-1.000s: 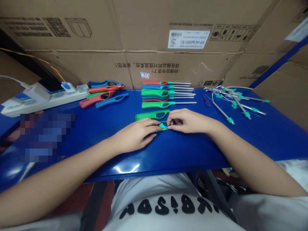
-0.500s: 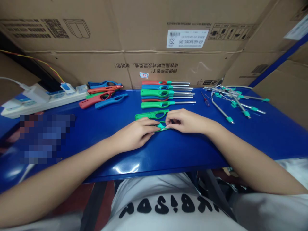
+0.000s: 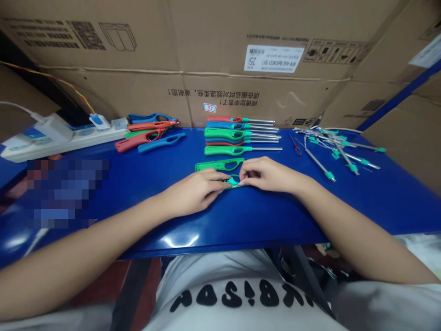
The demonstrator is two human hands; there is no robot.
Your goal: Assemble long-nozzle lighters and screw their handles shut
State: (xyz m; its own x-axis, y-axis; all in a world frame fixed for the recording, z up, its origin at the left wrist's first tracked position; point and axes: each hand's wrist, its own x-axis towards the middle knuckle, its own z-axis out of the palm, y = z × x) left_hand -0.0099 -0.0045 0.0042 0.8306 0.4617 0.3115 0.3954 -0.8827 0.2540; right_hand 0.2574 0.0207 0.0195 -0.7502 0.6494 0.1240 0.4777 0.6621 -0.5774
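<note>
A green lighter casing half (image 3: 234, 185) lies on the blue table, mostly covered by my fingers. A teal trigger piece (image 3: 233, 180) shows inside it between my hands. My left hand (image 3: 203, 191) is closed on its left part, fingers pressing from above. At its right end, my right hand (image 3: 263, 174) has thumb and fingertips pinched on the casing's edge. Just behind lies another open green casing half (image 3: 215, 165), with its inside facing up. Beyond that, several assembled long-necked lighters (image 3: 225, 150) in red, blue and green lie in a row, metal tubes pointing right.
Coloured casing halves (image 3: 160, 143) are piled at the back left, beside a white power strip (image 3: 65, 143). Metal tubes with teal parts and wires (image 3: 319, 163) lie in a heap at the right, near a small screwdriver (image 3: 296, 148). Cardboard (image 3: 213, 59) walls the back.
The view has shifted slightly, so things appear a little further right. Both hands stay at the green casing half in nearly the same pose.
</note>
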